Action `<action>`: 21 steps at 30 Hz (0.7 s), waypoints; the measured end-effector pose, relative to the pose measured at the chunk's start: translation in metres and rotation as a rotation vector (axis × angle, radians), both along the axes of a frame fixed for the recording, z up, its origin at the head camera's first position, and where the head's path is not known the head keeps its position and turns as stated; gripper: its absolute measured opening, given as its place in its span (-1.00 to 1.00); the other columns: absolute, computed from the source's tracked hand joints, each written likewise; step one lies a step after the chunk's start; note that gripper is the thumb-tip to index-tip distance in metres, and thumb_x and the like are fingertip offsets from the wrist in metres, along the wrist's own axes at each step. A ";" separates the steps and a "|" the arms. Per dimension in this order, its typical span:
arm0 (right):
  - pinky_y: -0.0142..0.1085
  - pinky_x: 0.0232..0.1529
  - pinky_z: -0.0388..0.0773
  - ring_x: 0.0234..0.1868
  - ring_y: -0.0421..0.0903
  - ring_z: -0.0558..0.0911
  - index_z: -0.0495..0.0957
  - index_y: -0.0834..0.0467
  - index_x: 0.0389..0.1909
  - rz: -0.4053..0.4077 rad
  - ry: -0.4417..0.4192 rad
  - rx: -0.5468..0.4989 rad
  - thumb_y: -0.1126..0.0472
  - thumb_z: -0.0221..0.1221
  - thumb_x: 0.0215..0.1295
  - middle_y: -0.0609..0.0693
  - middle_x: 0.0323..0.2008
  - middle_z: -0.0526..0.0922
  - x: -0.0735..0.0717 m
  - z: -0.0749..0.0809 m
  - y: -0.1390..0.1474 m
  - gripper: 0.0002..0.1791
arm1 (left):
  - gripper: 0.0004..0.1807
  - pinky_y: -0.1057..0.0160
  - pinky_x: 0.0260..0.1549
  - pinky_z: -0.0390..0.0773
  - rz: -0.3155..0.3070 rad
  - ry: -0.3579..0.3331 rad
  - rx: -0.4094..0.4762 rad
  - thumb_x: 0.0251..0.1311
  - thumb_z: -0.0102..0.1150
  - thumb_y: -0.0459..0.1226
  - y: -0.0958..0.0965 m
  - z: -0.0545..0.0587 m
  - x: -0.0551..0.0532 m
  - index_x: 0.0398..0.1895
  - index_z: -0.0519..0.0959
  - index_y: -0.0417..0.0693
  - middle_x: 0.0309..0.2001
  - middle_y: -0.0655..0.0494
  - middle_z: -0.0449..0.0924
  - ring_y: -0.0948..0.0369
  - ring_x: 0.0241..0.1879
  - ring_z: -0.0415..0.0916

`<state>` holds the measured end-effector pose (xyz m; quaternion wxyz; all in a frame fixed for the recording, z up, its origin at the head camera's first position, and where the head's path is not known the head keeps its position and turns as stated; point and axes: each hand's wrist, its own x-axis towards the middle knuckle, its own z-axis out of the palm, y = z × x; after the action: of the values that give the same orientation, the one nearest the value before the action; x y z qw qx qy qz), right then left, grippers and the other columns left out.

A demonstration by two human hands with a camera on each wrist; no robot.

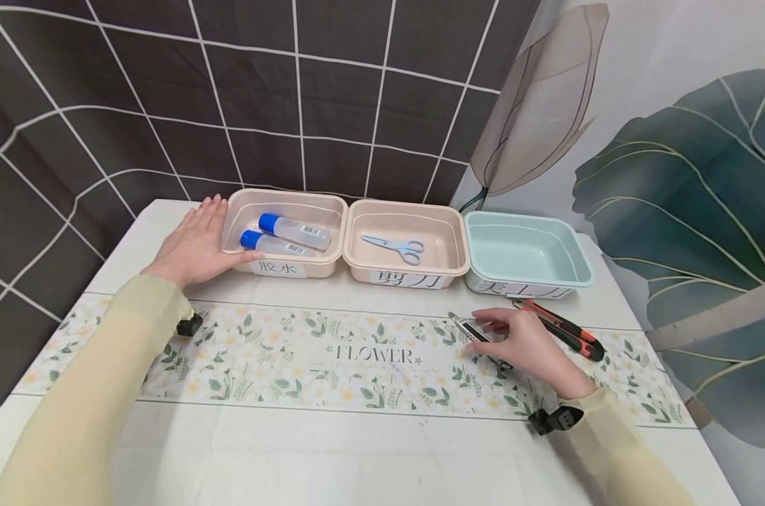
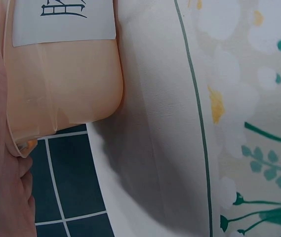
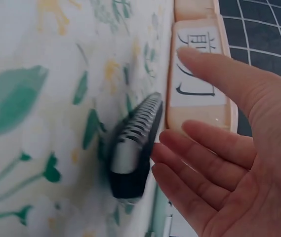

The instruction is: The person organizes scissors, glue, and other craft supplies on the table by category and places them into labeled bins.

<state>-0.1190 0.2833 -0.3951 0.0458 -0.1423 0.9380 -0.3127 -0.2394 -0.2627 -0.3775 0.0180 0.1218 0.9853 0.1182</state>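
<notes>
My left hand [image 1: 192,242] rests against the left end of a pink bin [image 1: 325,267], fingers straight, thumb along its front rim. Two clear glue bottles [image 1: 303,233] with blue caps lie inside that bin. At the right, my right hand [image 1: 524,344] reaches over a grey and black utility knife [image 1: 473,332] on the table. In the right wrist view, thumb and fingers are spread, and the knife [image 3: 135,143] lies beyond the fingertips, slightly blurred. A red and black utility knife [image 1: 565,330] lies just right of this hand.
A second pink bin [image 1: 442,239] in the middle contains light blue scissors [image 1: 401,246]. Right of it stands a mint green bin [image 1: 521,246] with nothing visible inside. All three have front labels. A flowered strip [image 1: 262,358] crosses the white table; a dark tiled backdrop [image 1: 338,98] rises behind.
</notes>
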 end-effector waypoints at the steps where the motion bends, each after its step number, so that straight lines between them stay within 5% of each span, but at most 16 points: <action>1: -0.09 -0.11 0.69 -0.15 -0.04 0.73 0.66 0.28 0.12 -0.002 -0.001 0.002 -0.01 0.57 0.05 0.06 -0.10 0.75 0.000 -0.001 0.000 -0.33 | 0.36 -0.06 0.50 -0.41 -0.001 0.000 -0.001 0.20 -0.05 0.48 0.000 0.000 0.000 0.58 -0.31 -0.41 0.59 -0.37 -0.35 -0.15 0.58 -0.45; 21: -0.30 -0.38 0.55 -0.40 -0.19 0.57 0.75 0.25 -0.06 -0.042 0.006 0.103 0.28 0.49 0.12 -0.09 -0.37 0.67 0.002 -0.009 -0.001 -0.66 | 0.38 -0.06 0.51 -0.41 0.007 0.001 0.000 0.18 -0.03 0.49 0.001 0.001 0.000 0.58 -0.30 -0.42 0.58 -0.38 -0.34 -0.16 0.57 -0.44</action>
<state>-0.1173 0.2827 -0.4040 0.0439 -0.1211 0.9557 -0.2646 -0.2389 -0.2613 -0.3764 0.0172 0.1186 0.9857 0.1182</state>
